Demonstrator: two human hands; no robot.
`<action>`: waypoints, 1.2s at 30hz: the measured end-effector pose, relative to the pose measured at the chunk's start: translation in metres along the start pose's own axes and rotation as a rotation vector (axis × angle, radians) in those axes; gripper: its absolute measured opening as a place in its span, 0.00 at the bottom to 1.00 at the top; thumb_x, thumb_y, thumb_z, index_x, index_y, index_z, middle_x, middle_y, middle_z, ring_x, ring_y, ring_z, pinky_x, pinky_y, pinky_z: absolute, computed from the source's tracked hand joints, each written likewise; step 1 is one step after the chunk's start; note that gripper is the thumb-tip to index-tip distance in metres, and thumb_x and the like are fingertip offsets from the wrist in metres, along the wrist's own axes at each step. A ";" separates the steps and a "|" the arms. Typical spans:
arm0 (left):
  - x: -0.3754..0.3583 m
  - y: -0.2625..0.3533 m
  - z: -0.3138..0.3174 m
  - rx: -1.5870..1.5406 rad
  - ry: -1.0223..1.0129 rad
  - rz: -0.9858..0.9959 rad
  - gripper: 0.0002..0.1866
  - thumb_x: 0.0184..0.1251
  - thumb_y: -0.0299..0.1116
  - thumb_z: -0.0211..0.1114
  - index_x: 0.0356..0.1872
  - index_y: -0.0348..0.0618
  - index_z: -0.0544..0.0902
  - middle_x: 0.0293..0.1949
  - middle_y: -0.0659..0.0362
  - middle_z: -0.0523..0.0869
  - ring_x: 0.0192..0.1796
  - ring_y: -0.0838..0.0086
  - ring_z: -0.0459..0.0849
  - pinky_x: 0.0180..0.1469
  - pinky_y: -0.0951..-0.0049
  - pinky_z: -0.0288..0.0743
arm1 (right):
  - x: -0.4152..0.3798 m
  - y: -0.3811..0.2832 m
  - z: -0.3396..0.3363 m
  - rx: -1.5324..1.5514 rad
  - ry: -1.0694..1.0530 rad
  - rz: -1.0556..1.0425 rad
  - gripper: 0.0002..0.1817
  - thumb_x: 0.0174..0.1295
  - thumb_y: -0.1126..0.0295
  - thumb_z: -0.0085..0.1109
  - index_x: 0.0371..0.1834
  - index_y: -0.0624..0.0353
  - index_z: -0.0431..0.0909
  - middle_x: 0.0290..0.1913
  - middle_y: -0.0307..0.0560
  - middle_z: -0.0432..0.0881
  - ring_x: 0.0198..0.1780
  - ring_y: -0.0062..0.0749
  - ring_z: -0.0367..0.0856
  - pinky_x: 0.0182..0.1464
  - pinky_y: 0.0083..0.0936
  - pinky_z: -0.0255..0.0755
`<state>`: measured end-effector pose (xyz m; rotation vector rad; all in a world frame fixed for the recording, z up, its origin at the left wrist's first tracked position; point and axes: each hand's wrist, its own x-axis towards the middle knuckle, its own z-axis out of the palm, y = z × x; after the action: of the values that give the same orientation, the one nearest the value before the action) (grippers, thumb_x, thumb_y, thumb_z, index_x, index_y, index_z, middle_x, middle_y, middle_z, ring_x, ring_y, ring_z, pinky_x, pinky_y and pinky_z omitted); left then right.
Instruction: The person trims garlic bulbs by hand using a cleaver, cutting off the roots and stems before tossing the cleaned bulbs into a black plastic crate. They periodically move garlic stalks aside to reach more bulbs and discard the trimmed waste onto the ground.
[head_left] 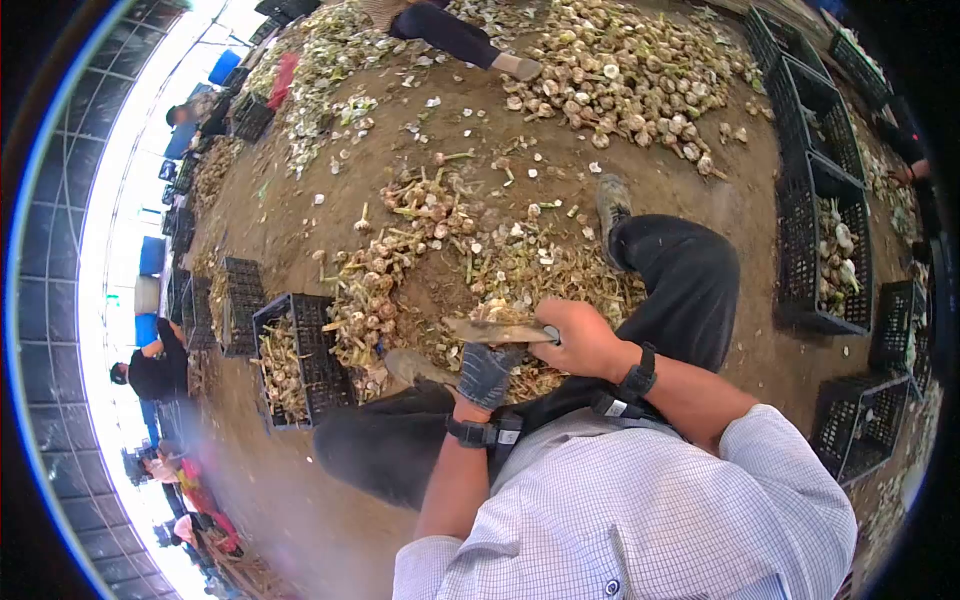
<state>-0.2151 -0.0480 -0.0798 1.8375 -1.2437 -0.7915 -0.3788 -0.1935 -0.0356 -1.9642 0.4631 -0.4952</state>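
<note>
Seated on the dirt floor (300, 500), knees apart, checked shirt sleeves rolled. Left hand (487, 373), in a dark grey glove, is closed around something low between the knees, most likely a garlic stalk; the grasped item itself is hidden by the fingers. Right hand (578, 338), bare, is clenched on the handle of a broad knife (497, 330), blade lying flat and pointing to the left, just above the gloved hand. A garlic bulb (497, 312) with pale roots sits on or against the blade. Judgement: bulb is light, firm, papery-skinned and sheds flakes; stalk is fibrous and stiff enough to serve as the hold point, fingers kept clear of the edge. Just beyond the hands, trimmed stalks and roots (560, 275) litter the ground. To the left, an untrimmed garlic heap (375, 290), and beside it a black plastic crate (300, 360) holding cut bulbs. To the right, more black crates (825, 250) in a row, one with bulbs inside. Far end: a large pile of trimmed bulbs (620, 80), another person's leg (455, 35) beside it. Other workers (155, 370) sit at the left edge.
</note>
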 end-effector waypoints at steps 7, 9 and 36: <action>0.001 -0.027 -0.001 0.337 -0.057 0.139 0.19 0.67 0.40 0.65 0.57 0.46 0.80 0.56 0.54 0.83 0.60 0.59 0.78 0.65 0.57 0.68 | -0.001 0.005 0.014 -0.210 0.016 -0.016 0.14 0.48 0.66 0.66 0.30 0.62 0.73 0.30 0.57 0.76 0.35 0.58 0.78 0.38 0.46 0.71; 0.000 -0.033 -0.001 0.375 -0.087 0.158 0.19 0.67 0.41 0.65 0.57 0.47 0.80 0.56 0.55 0.83 0.60 0.59 0.78 0.64 0.58 0.68 | 0.001 0.005 0.016 -0.218 -0.005 -0.009 0.14 0.49 0.65 0.66 0.30 0.63 0.73 0.30 0.57 0.76 0.36 0.58 0.78 0.38 0.46 0.72; -0.018 -0.100 -0.017 0.146 0.187 -0.270 0.37 0.56 0.44 0.74 0.63 0.34 0.69 0.54 0.47 0.80 0.54 0.53 0.79 0.59 0.56 0.72 | 0.009 0.119 0.063 -0.419 -0.319 0.569 0.17 0.58 0.60 0.60 0.38 0.66 0.82 0.34 0.60 0.82 0.37 0.55 0.82 0.43 0.46 0.76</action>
<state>-0.1608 -0.0038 -0.1557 2.1757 -0.9684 -0.6657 -0.3503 -0.1997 -0.1675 -2.1265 0.9326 0.2965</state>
